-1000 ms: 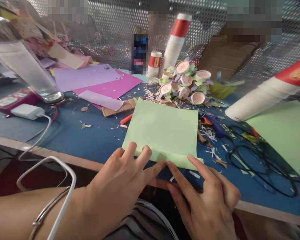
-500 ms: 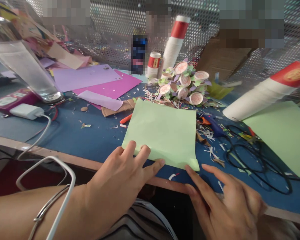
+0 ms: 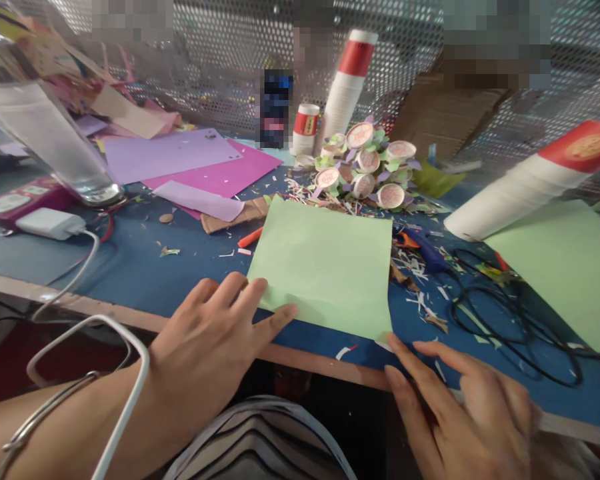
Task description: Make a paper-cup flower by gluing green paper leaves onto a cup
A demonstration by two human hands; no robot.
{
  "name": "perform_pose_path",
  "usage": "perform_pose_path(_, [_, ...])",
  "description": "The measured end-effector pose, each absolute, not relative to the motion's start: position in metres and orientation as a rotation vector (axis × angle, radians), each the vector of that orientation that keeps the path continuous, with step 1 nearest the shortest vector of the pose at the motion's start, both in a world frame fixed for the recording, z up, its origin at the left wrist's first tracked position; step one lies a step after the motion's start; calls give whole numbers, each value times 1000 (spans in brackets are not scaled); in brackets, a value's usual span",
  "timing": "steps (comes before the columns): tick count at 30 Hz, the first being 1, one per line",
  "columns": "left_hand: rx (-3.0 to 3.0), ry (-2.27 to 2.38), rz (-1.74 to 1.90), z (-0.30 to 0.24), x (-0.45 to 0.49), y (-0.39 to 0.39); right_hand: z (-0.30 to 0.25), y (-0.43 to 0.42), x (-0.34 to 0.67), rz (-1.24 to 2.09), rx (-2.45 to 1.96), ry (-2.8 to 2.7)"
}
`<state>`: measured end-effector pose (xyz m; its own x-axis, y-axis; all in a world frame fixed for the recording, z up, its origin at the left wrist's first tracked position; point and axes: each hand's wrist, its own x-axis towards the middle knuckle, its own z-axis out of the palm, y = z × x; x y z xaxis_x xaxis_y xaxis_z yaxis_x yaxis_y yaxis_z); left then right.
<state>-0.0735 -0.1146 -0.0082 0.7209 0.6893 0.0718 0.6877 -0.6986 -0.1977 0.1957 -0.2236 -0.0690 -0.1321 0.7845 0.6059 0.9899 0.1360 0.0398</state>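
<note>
A light green sheet of paper (image 3: 325,260) lies on the blue tabletop in front of me, its near edge slightly raised. My left hand (image 3: 215,333) is open, palm down, with its fingertips on the sheet's near left edge. At the near right corner, my right hand (image 3: 455,400) touches the paper with one fingertip. Its fingers are apart and the thumb hangs by the table edge; nothing is gripped in it. Beyond the sheet sits a heap of cut paper-cup pieces (image 3: 363,163) with green and purple paper strips.
Stacked paper cups (image 3: 535,180) lean at the right over another green sheet (image 3: 565,273). A blue glue gun (image 3: 427,250) and coiled black cable (image 3: 520,333) lie nearby among paper scraps. At the left stand a glass of water (image 3: 60,140), a power strip (image 3: 27,200) and purple paper (image 3: 170,157).
My left hand has slid left along the near edge. My right hand has moved slightly right and down, and the small turned-up corner beside it now lies lower.
</note>
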Motion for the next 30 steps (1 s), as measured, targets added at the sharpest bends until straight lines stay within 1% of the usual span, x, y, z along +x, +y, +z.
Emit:
perform_pose_path(10, [-2611, -1214, -22, -16, -123, -116, -70, -219, 195, -638, -1641, -1958])
perform_pose_path(16, [-2611, -1264, -39, -8, -127, -114, -72, -219, 196, -619, -1632, -1954])
perform_pose_path(19, [-2665, -1265, -197, -2, -119, -110, -72, -221, 197, -603, -1638, -1952])
perform_pose_path(23, [-2692, -1171, -681, -1, -100, -104, -70, -219, 197, -560, -1600, -1961])
perform_pose_path(25, [-2778, -1095, -825, -6, -88, -101, -69, -217, 197, -521, -1582, -1960])
perform_pose_path(27, [-2920, -1049, -770, -12, -76, -98, -67, -217, 199, -471, -1581, -1958])
perform_pose_path(30, [-3054, -1046, -528, -18, -59, -95, -63, -219, 207, -407, -1596, -1932])
